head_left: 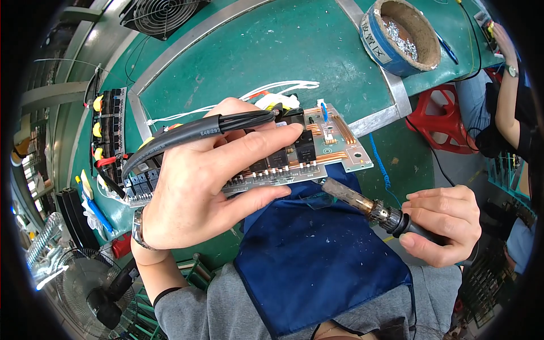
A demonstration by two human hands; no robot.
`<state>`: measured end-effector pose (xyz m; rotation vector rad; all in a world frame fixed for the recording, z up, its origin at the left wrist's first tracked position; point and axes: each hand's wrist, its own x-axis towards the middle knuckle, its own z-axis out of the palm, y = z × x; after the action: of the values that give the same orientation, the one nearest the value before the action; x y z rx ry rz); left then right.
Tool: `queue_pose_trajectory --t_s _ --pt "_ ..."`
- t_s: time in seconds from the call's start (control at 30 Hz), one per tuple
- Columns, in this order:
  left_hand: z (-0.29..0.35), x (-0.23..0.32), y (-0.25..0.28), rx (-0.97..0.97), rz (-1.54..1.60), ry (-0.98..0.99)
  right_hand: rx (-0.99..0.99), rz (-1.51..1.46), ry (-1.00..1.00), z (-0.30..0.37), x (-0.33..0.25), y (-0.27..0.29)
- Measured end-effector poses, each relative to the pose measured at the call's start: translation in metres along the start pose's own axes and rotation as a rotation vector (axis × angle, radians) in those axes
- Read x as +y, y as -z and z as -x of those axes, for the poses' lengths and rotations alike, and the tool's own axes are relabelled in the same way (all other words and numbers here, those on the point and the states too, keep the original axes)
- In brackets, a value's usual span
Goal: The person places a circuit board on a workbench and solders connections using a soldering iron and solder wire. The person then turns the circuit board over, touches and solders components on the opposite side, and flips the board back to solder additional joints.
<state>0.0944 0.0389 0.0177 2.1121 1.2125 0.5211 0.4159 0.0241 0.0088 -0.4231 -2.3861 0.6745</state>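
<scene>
My left hand (190,175) is closed on a long circuit board (356,154), thumb along its near edge and fingers over the top. The board is tilted and carries black transistors (305,150), copper-coloured traces and a short blue wire (324,111). A thick black-sheathed cable (187,134) arches across the back of this hand. My right hand (445,221) grips a soldering iron (348,196) by its dark handle. The iron's tip points at the board's near edge, close to my left thumb; whether it touches is not clear. White wires (198,110) lie beyond the board.
A blue-sided pot (377,51) with silvery scraps stands at the far right of the green table (272,51), beside a blue pen (447,46). Another component-laden board (115,127) lies left. Fans (164,14) are behind and lower left. A red stool (439,119) and another person (507,113) are right.
</scene>
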Motion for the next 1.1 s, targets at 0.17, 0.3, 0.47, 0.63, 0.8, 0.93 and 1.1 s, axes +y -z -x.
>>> queue_pose_trajectory --t_s 0.17,0.3,0.47,0.63,0.8,0.93,1.1 --pt "0.000 -0.001 0.001 0.007 0.001 -0.012 -0.028 0.015 -0.025 0.002 -0.003 0.002" --pt "-0.002 -0.002 0.001 0.006 -0.002 -0.021 -0.010 0.009 -0.042 0.003 -0.004 0.000" --pt "-0.002 -0.001 0.001 0.015 0.008 -0.028 -0.028 0.010 -0.023 0.005 -0.002 0.002" --pt "-0.002 -0.001 0.001 -0.005 0.010 -0.021 0.012 0.003 0.016 0.004 0.001 -0.004" --pt "-0.001 -0.002 0.001 -0.002 0.006 -0.031 0.006 0.047 0.071 0.000 0.003 -0.008" --pt "-0.001 -0.002 0.000 -0.002 0.030 -0.013 0.008 0.065 0.068 0.000 0.002 -0.009" --pt "0.000 0.000 -0.001 0.011 0.042 0.018 -0.011 0.062 0.062 0.001 0.001 -0.007"
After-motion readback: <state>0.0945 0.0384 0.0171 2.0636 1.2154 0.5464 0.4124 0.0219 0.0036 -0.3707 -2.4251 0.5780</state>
